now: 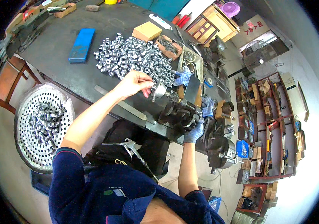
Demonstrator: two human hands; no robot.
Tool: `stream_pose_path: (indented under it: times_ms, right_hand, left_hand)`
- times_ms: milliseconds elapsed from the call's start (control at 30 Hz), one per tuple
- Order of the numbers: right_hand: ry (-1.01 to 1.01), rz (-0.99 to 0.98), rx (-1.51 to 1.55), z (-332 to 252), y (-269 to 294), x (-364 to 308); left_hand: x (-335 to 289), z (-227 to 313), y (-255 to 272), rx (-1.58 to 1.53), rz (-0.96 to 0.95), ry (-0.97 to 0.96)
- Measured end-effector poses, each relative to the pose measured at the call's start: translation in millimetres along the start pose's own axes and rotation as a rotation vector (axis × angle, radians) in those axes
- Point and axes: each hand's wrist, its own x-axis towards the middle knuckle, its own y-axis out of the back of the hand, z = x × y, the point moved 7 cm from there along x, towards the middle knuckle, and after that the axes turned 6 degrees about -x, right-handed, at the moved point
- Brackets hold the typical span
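Metal fittings (135,56), small and silvery, lie heaped in a wide pile on the dark desk (55,56), and one of them is at the bare left hand (135,83), whose fingers are pinched closed around a small silver piece (158,90) held right at the front of a dark machine (180,110) that sits at the near edge of the desk. The right hand (195,131), in a blue knit glove, is curled closed on the lower right side of that machine; what part it grips I cannot tell. Another gloved hand (183,77) of somebody else shows just behind the machine, close to the edge of the pile.

A flat blue box (81,44) lies on the desk to the left of the heap, well apart from it, and a tan wooden block (146,31) sits just behind the heap. A long metal ruler-like strip (120,103) lies along the near edge of the desk under the left forearm. Down on the floor to the left stands a round perforated metal tray (25,149) with more of the same fittings (45,120) gathered in it. An air blow gun (127,145) hangs by the person's lap. Shelves (271,127) crowded with boxes fill the right side of the room.
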Motion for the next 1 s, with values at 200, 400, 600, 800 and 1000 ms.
stream_pose_path:
  times_ms: [200,400,600,800,1000]
  right_hand:
    - [0.041,-0.001,-0.03,-27,12,-25]
    - [0.168,-0.145,-0.067,-91,-25,-21]
    - [0.086,-0.11,0.098,-85,-69,56]
    - [0.293,-0.062,-0.247,-21,-35,83]
    - [-0.055,-0.243,0.096,32,-14,70]
  left_hand:
    - [5,8,-2,0.033,-0.119,-0.009]
    - [-6,27,-11,0.507,-0.083,-0.226]
    - [-9,32,-11,0.631,-0.054,-0.369]
    - [-8,30,-9,0.525,-0.035,-0.211]
    - [3,9,-3,0.218,-0.063,-0.11]
